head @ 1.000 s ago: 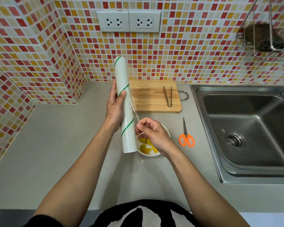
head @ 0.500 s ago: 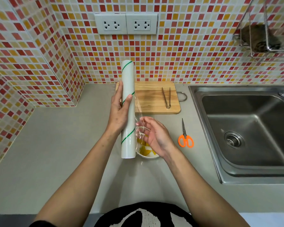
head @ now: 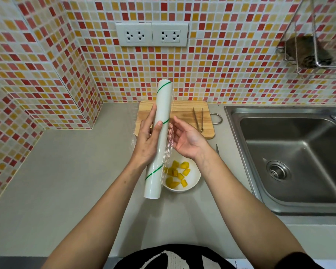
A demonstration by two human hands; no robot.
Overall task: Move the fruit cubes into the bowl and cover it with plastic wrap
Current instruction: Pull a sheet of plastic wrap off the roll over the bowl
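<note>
The left hand (head: 146, 142) grips the roll (head: 159, 136) of plastic wrap, fingers closed around its middle with the thumb on the front. The roll is held off the table (head: 66, 171), nearly upright in the view, its far end over the board (head: 184, 113) and its near end just left of the bowl (head: 194, 183). The right hand (head: 188, 140) is palm up just right of the roll, fingers spread open and touching a loose, crinkled edge of clear film (head: 170, 140) that hangs along the roll's right side; whether it pinches the film cannot be told.

The white bowl stands on the table below the right wrist, with the yellow fruit cubes (head: 177, 174) inside it and no wrap over it. The wooden board lies far of the hands against the tiled wall, with metal tongs (head: 199, 118) on its right part. A steel sink (head: 291, 154) fills the right side. A scissor tip (head: 217, 149) shows just beside the right forearm.
</note>
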